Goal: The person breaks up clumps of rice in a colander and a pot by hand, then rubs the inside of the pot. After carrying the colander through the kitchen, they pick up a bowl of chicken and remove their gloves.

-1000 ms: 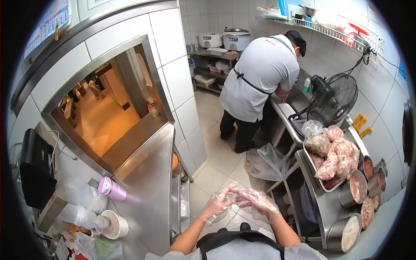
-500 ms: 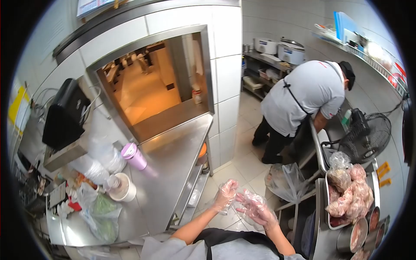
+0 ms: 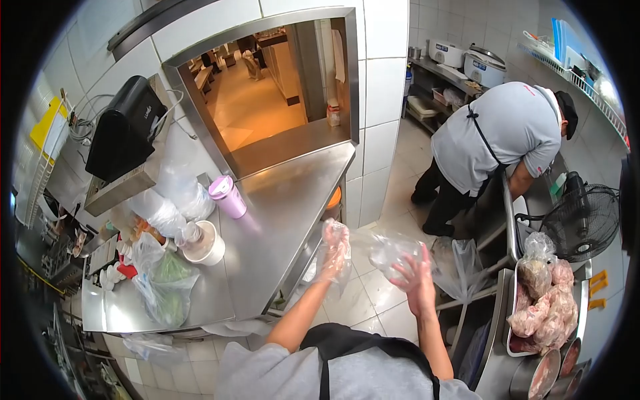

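Note:
My left hand (image 3: pixel 335 252), in a clear disposable plastic glove, is raised in front of me with its fingers closed on the edge of another clear plastic glove (image 3: pixel 383 248). That loose glove stretches across to my right hand (image 3: pixel 415 275), hanging around its fingertips. The fingers of my right hand are spread, and its palm and wrist look bare. Both hands are in the air over the tiled floor, to the right of the steel counter (image 3: pixel 267 227).
A purple tumbler (image 3: pixel 228 197), a white tub (image 3: pixel 205 248) and a bag of greens (image 3: pixel 167 283) stand on the counter. At right are a tray of bagged raw meat (image 3: pixel 543 313), metal pots (image 3: pixel 535 375) and a fan (image 3: pixel 577 220). A co-worker (image 3: pixel 497 143) bends over a sink.
My hands have moved apart and up in the view. The glove on my right hand has slid off its palm toward the fingertips, stretched by my left hand.

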A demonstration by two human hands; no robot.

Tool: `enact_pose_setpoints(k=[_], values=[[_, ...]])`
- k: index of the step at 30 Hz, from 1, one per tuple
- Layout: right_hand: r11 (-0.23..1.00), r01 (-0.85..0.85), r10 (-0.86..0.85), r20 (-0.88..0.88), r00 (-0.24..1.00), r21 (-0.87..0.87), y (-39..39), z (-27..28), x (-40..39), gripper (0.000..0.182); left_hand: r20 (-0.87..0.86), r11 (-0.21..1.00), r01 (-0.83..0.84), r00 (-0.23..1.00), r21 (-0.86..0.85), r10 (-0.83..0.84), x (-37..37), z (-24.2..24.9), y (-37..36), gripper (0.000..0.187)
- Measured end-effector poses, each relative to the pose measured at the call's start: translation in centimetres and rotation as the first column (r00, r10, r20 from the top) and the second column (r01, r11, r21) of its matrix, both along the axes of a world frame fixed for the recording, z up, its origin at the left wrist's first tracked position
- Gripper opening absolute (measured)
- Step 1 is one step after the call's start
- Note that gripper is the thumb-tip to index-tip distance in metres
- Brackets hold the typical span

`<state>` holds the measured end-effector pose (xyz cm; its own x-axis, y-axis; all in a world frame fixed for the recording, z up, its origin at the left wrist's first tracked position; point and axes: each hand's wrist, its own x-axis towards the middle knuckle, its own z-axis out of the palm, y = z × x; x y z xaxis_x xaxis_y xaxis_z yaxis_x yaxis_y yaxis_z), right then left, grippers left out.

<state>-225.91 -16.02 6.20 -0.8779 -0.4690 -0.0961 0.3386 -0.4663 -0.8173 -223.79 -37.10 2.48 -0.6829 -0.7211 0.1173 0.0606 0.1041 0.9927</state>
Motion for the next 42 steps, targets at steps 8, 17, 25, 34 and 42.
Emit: enact_pose_setpoints(k=[8,17,25,34,42], values=[[0.777,0.151,0.42,-0.682,0.599,0.611,-5.2,-1.1,3.8,0.032,-0.21,0.71,0.6,0.797,0.369,-0.566,1.1,-3.3,1.2,0.049],[0.962,0.214,-0.23,0.083,0.97,0.167,-3.3,-0.1,0.8,0.05,-0.312,0.637,0.636,0.77,0.436,-0.556,2.1,2.9,4.3,0.062],[0.945,0.278,-0.241,-0.207,0.948,0.175,-1.8,-1.6,-2.7,0.036,-0.287,0.564,0.821,0.562,0.084,-0.776,2.4,4.5,6.5,0.07],[0.943,0.173,-0.007,-0.505,0.863,0.283,-4.1,1.6,-1.3,0.045,-0.802,0.248,0.873,0.485,0.42,-0.348,1.0,8.2,5.5,0.077],[0.934,0.192,-0.079,-0.35,0.933,0.3,-3.7,1.7,-2.5,0.048,-0.799,0.126,0.868,0.492,0.48,-0.345,1.9,7.4,6.0,0.079]])
